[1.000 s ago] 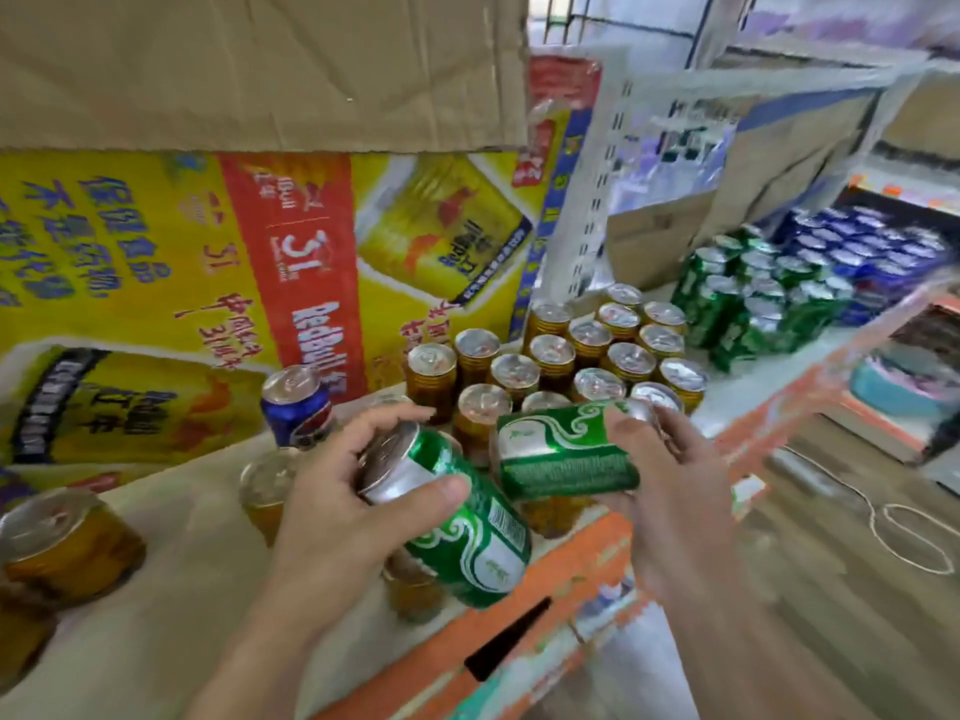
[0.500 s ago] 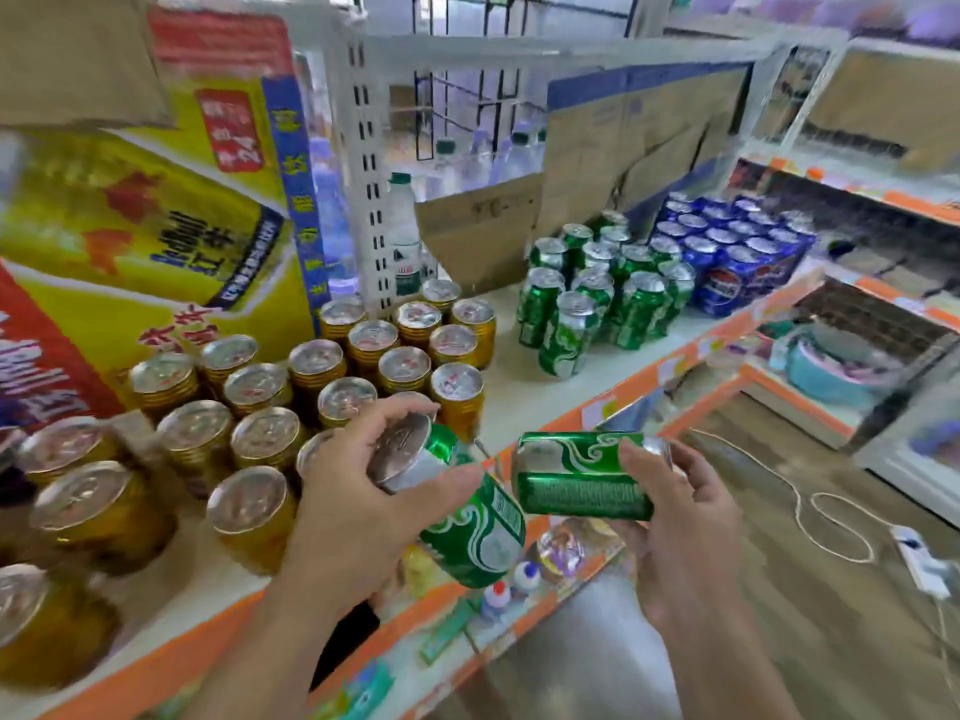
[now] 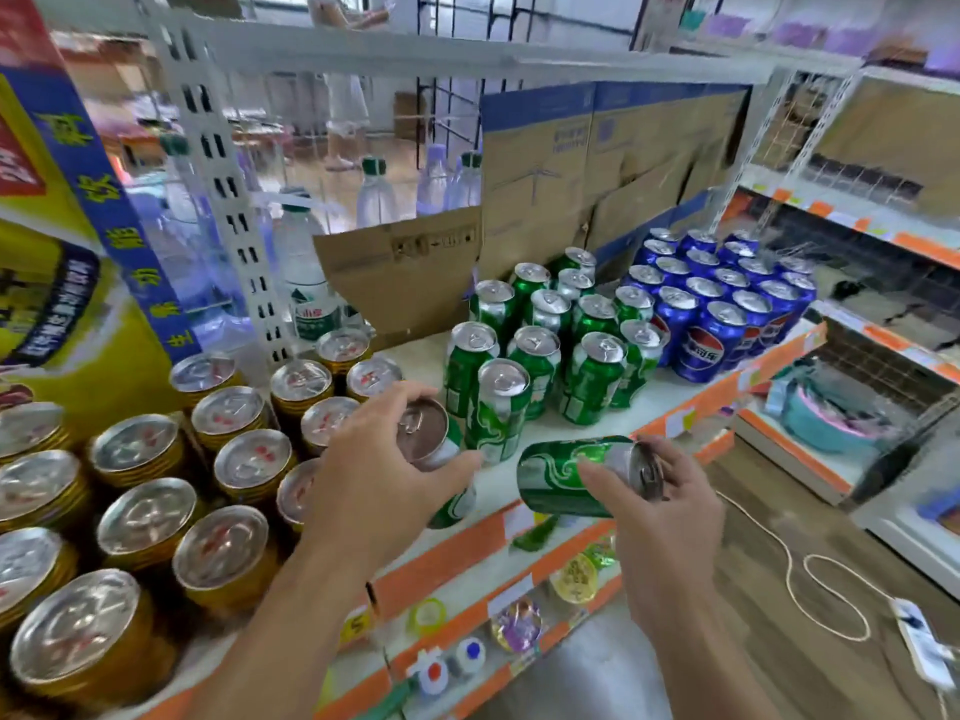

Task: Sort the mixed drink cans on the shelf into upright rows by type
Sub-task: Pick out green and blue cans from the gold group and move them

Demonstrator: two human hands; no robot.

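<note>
My left hand (image 3: 376,470) grips a green can (image 3: 441,459) by its top, nearly upright, low over the shelf (image 3: 670,392) just left of the front green can (image 3: 498,407). My right hand (image 3: 654,506) holds a second green can (image 3: 566,478) on its side in front of the shelf edge. Upright green cans (image 3: 561,330) stand in rows at mid shelf. Gold cans (image 3: 223,459) fill the left part, blue cans (image 3: 722,298) the right.
Cardboard boxes (image 3: 597,163) and water bottles (image 3: 306,288) stand behind the cans. A yellow printed carton (image 3: 57,262) rises at the left. Small goods hang on the lower shelf's orange edge (image 3: 467,631). A white cable and power strip (image 3: 831,605) lie on the floor at right.
The view has swung right from the gold cans toward the green rows. Both hands carried their green cans rightward; the left one now sits nearly upright beside the green group.
</note>
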